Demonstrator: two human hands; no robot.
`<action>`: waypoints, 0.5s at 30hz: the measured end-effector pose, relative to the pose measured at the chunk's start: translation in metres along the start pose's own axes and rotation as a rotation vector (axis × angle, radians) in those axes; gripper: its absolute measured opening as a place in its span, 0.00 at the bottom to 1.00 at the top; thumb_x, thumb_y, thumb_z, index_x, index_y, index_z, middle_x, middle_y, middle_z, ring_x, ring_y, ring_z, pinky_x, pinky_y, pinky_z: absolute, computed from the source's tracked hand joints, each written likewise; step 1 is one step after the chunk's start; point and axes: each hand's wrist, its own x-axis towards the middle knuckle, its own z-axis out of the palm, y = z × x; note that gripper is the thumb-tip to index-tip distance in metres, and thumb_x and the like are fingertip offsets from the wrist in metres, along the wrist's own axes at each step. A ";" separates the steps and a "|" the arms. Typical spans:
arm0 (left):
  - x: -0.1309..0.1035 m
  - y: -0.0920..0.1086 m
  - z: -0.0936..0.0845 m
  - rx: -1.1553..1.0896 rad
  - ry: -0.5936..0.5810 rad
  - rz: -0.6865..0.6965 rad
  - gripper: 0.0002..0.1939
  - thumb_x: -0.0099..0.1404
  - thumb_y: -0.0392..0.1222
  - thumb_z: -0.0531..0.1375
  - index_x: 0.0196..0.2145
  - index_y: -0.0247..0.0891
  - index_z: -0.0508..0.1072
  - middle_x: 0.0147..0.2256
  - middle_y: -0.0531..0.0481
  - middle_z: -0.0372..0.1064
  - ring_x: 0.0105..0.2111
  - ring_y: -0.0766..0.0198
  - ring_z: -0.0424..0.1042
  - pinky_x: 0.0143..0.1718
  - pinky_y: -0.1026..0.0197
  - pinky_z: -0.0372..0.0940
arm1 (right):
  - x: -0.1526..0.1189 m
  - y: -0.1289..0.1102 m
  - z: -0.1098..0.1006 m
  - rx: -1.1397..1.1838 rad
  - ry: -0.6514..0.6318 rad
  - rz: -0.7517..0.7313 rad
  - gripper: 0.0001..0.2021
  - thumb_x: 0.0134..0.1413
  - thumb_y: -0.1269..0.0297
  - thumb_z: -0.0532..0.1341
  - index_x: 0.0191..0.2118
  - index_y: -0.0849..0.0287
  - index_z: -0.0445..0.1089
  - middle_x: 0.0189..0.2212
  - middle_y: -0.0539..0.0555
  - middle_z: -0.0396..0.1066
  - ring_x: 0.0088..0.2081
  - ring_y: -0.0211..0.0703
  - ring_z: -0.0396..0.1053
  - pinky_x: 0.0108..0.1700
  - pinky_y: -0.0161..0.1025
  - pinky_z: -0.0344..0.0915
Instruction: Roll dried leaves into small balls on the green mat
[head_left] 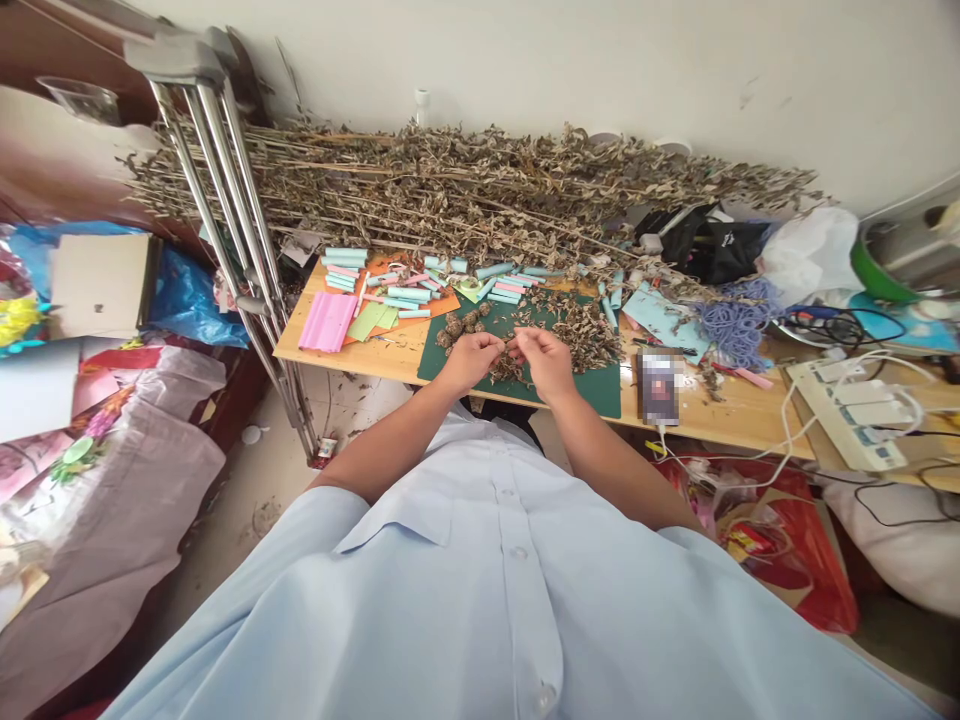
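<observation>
Over a dark green mat (442, 365) my left hand (474, 362) and my right hand (544, 360) face each other, almost touching. Both are closed in a pinch, fingertips together. What sits between them is too small to make out. Crumbled dried leaves (589, 335) lie in a heap beside and beyond my right hand, with more below the fingertips. Just past my left hand are several brown, rough balls (465, 325) that look like rolled dried leaves.
Long dried leafy stalks (450, 180) lie along the wall. Coloured paper rolls (409, 293) and pink sheets (328, 320) sit left on the wooden table (397, 360). A phone (660, 388), purple yarn (739, 325) and power strip (847, 410) are right. Crutches (232, 200) stand left.
</observation>
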 end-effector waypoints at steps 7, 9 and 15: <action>-0.002 0.003 0.004 -0.017 -0.021 -0.018 0.09 0.61 0.44 0.64 0.31 0.35 0.71 0.21 0.57 0.62 0.18 0.74 0.55 0.19 0.67 0.47 | 0.001 0.000 0.006 -0.031 0.066 -0.025 0.21 0.47 0.50 0.69 0.45 0.55 0.74 0.31 0.50 0.76 0.33 0.43 0.73 0.42 0.46 0.72; -0.003 0.004 0.005 -0.047 -0.019 -0.031 0.09 0.60 0.44 0.64 0.33 0.35 0.71 0.21 0.57 0.62 0.18 0.74 0.55 0.19 0.67 0.47 | 0.000 -0.001 0.008 -0.030 0.093 -0.032 0.20 0.47 0.51 0.68 0.45 0.55 0.74 0.31 0.51 0.76 0.33 0.43 0.73 0.42 0.46 0.73; -0.004 0.001 0.006 -0.095 -0.049 -0.021 0.12 0.59 0.45 0.66 0.34 0.34 0.73 0.19 0.58 0.58 0.18 0.74 0.53 0.19 0.67 0.45 | -0.001 0.006 0.009 -0.018 0.133 -0.067 0.19 0.47 0.52 0.69 0.44 0.55 0.74 0.32 0.51 0.77 0.33 0.43 0.73 0.41 0.44 0.72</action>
